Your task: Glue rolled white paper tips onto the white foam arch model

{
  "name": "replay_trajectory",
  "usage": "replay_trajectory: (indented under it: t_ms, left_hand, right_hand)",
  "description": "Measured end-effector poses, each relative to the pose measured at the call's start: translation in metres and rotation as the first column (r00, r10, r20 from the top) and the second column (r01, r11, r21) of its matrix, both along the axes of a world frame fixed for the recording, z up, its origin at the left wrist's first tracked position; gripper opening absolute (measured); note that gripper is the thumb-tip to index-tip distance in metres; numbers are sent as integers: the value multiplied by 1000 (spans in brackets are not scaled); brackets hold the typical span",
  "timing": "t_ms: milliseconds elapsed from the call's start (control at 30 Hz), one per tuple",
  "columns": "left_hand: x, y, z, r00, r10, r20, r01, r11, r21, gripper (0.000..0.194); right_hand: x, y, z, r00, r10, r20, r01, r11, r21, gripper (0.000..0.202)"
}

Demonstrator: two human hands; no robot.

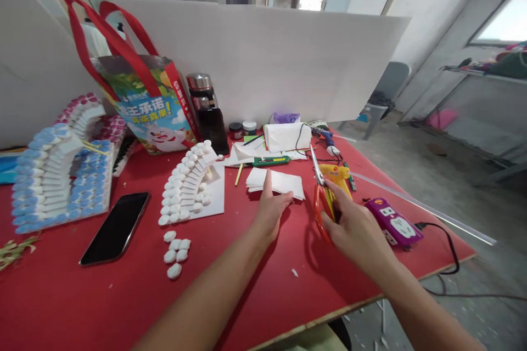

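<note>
My left hand (270,209) is on the near side of a stack of white paper pieces (284,182), with the thumb and fingers pinching its edge. My right hand (349,216) grips the red and yellow handles of a pair of scissors (318,173), whose blades point up and away, right of the stack. A fan-shaped piece with white round pads (181,186) lies on white card to the left. Several loose white pads (174,271) lie nearer to me. A yellow glue gun (335,175) rests just behind my right hand.
On the red table (135,307) are a black phone (116,227), a colourful bag (154,115), a flask (201,90), a green cutter (270,160) and a purple power block (394,223) with a cable. Blue-padded fans (53,175) stand at the left. A white board (255,60) rises behind.
</note>
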State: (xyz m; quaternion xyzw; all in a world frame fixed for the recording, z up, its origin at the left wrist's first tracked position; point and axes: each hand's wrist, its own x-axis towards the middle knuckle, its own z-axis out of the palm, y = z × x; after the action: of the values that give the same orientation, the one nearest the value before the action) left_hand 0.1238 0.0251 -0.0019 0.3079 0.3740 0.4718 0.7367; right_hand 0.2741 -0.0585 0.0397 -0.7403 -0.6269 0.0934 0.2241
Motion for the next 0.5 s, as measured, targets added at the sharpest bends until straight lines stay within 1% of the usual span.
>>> replay_trajectory:
  t_ms: [67,167,233,300,333,367,400,433,467,500]
  left_hand:
    - [-4,-5,7,1000,-23,-4,23,1000,-5,95]
    - [-11,-9,21,995,-36,-94,29,997,-71,90]
    - [-21,-18,30,977,-64,-203,47,995,-88,90]
    - [-40,-35,35,923,-84,-375,71,996,-47,83]
    - [-53,-47,36,870,-98,-482,121,993,16,77]
    - [-68,-59,37,799,-72,-597,184,975,128,69]
    - [-86,-72,35,709,15,-705,250,929,271,60]
    - [-105,-85,33,576,155,-803,324,858,398,57]
    - [-125,-95,29,427,364,-828,344,781,521,58]
    - [-145,-104,25,276,553,-786,337,711,618,61]
  right_hand:
    - [-6,9,-2,997,25,75,-21,998,-59,65]
    - [-17,24,-1,975,76,210,-41,985,-168,64]
    - [-24,33,-1,951,126,284,-64,973,-220,62]
    - [-28,40,-4,922,175,345,-83,961,-265,59]
    - [-28,42,-8,909,195,369,-86,953,-290,55]
    - [-27,44,-12,899,206,387,-83,946,-312,51]
    - [-25,45,-17,892,213,398,-78,942,-328,45]
    - [-22,45,-22,889,218,402,-80,940,-332,40]
    - [-19,45,-26,887,225,403,-90,941,-327,36]
    - [-16,43,-29,883,232,408,-103,944,-315,34]
